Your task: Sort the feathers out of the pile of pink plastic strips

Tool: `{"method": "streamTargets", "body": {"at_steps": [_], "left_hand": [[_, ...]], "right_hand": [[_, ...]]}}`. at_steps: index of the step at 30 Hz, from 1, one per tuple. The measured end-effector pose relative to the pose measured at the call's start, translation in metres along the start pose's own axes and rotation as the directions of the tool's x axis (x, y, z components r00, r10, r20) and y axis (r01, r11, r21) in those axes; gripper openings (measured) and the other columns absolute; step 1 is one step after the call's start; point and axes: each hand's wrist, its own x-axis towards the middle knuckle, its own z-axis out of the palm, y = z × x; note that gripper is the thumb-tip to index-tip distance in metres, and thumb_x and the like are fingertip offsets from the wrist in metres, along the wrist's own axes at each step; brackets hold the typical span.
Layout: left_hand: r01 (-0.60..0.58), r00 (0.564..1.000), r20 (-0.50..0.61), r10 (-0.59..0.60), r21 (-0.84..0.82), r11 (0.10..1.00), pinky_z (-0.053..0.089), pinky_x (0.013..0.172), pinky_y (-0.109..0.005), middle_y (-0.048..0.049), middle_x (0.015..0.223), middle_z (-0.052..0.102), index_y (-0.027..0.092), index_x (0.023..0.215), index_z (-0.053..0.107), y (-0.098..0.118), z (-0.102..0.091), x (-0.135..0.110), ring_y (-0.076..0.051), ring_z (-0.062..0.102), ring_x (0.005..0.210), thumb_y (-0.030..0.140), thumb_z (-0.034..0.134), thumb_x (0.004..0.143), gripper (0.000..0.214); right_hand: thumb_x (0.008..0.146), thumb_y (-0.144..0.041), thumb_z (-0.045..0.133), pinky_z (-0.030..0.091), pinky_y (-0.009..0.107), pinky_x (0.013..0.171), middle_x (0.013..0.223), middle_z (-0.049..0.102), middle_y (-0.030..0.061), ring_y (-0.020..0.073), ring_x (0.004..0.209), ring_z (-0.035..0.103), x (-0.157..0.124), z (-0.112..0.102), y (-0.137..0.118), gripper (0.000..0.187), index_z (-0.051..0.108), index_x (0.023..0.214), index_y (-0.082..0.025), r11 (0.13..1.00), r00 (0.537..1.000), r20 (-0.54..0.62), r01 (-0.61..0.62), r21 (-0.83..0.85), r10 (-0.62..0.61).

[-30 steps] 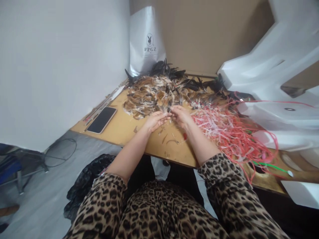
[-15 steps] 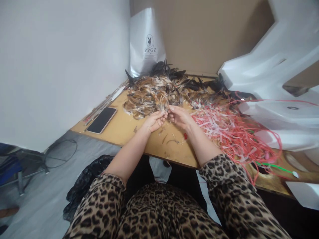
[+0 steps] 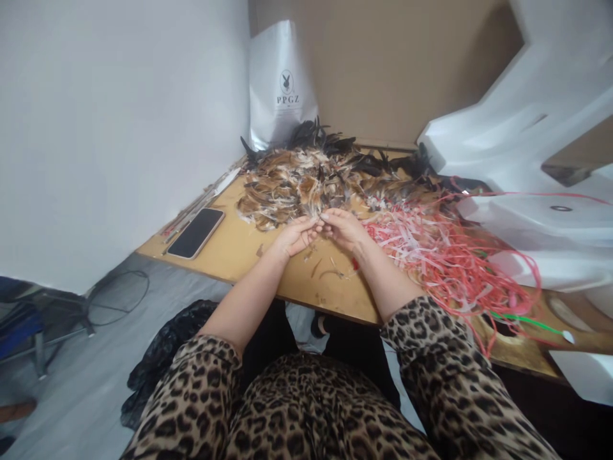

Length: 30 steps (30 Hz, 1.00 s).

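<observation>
My left hand point(image 3: 294, 236) and my right hand point(image 3: 345, 228) meet fingertip to fingertip over a wooden table point(image 3: 239, 246). Both are pinched on a small pale feather between them, at the near edge of a big heap of brown, white and black feathers point(image 3: 306, 176). A tangle of red and pink strips point(image 3: 445, 255) lies just right of my right hand. Loose feather bits point(image 3: 330, 271) lie on the wood below my hands.
A black phone point(image 3: 196, 231) lies face up at the table's left, beside thin rods point(image 3: 201, 199) along the edge. A white bag point(image 3: 281, 86) stands at the back. White foam pieces point(image 3: 527, 147) crowd the right. A black bag point(image 3: 163, 358) sits on the floor.
Both hands have slid slightly toward me and down, still pinched together at the feather heap's edge. Nothing else has moved.
</observation>
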Motion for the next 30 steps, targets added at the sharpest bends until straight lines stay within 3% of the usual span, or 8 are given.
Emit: {"method": "streamTargets", "body": {"at_steps": [5, 9, 17, 24, 27, 30], "left_hand": [[-0.048, 0.997, -0.058, 0.055, 0.118, 0.992, 0.045, 0.055, -0.015, -0.0062, 0.076, 0.067, 0.009, 0.079, 0.064, -0.002, -0.002, 0.003, -0.007, 0.061, 0.062, 0.016, 0.067, 0.068, 0.013], [-0.059, 0.997, -0.043, 0.068, 0.176, 0.983, 0.044, 0.055, -0.016, -0.0074, 0.075, 0.068, 0.009, 0.078, 0.064, -0.005, -0.003, 0.003, -0.007, 0.061, 0.061, 0.018, 0.068, 0.067, 0.015], [-0.049, 0.997, -0.047, 0.06, 0.211, 0.976, 0.044, 0.055, -0.016, -0.0061, 0.07, 0.066, 0.009, 0.077, 0.064, -0.006, -0.004, 0.003, -0.006, 0.059, 0.057, 0.02, 0.069, 0.066, 0.016], [-0.079, 0.992, -0.077, 0.102, 0.251, 0.965, 0.044, 0.053, -0.015, -0.0043, 0.067, 0.065, 0.009, 0.074, 0.063, -0.006, -0.005, 0.004, -0.005, 0.057, 0.054, 0.023, 0.071, 0.063, 0.02], [-0.103, 0.984, -0.124, 0.132, 0.213, 0.972, 0.043, 0.053, -0.014, -0.0041, 0.068, 0.065, 0.009, 0.073, 0.061, -0.005, -0.006, 0.005, -0.004, 0.057, 0.056, 0.022, 0.071, 0.064, 0.019], [-0.127, 0.976, -0.153, 0.156, 0.185, 0.975, 0.043, 0.054, -0.014, -0.0038, 0.069, 0.065, 0.009, 0.073, 0.06, -0.004, -0.007, 0.006, -0.004, 0.057, 0.057, 0.021, 0.07, 0.065, 0.017]], "right_hand": [[0.055, -0.037, 0.073, 0.028, 0.018, 0.043, 0.054, 0.055, -0.0041, 0.0047, 0.045, 0.041, 0.003, 0.0, 0.001, 0.029, 0.057, 0.067, -0.016, 0.994, 0.99, -0.126, 0.058, -0.089, -0.069], [0.054, -0.036, 0.073, 0.032, 0.019, 0.045, 0.051, 0.054, -0.0045, 0.0055, 0.044, 0.043, 0.003, 0.001, 0.003, 0.028, 0.058, 0.066, -0.016, 0.982, 0.977, -0.18, 0.084, -0.169, -0.115], [0.056, -0.035, 0.071, 0.038, 0.02, 0.051, 0.057, 0.058, -0.0035, 0.0064, 0.05, 0.048, 0.002, 0.007, 0.004, 0.025, 0.058, 0.065, -0.016, 0.962, 0.964, -0.204, 0.118, -0.247, -0.17], [0.058, -0.044, 0.067, 0.034, 0.02, 0.047, 0.051, 0.052, -0.0039, 0.0062, 0.045, 0.041, 0.001, 0.001, -0.004, 0.03, 0.058, 0.066, -0.016, 0.922, 0.964, -0.212, 0.071, -0.38, -0.162], [0.062, -0.044, 0.062, 0.033, 0.02, 0.047, 0.053, 0.054, -0.0027, 0.0064, 0.045, 0.04, 0.002, -0.013, -0.008, 0.031, 0.061, 0.07, -0.015, 0.798, 0.948, -0.25, 0.007, -0.603, -0.197], [0.065, -0.04, 0.057, 0.035, 0.021, 0.051, 0.058, 0.058, -0.0001, 0.0088, 0.051, 0.046, 0.002, -0.022, -0.011, 0.026, 0.063, 0.067, -0.014, 0.524, 0.949, -0.21, -0.057, -0.85, -0.237]]}}
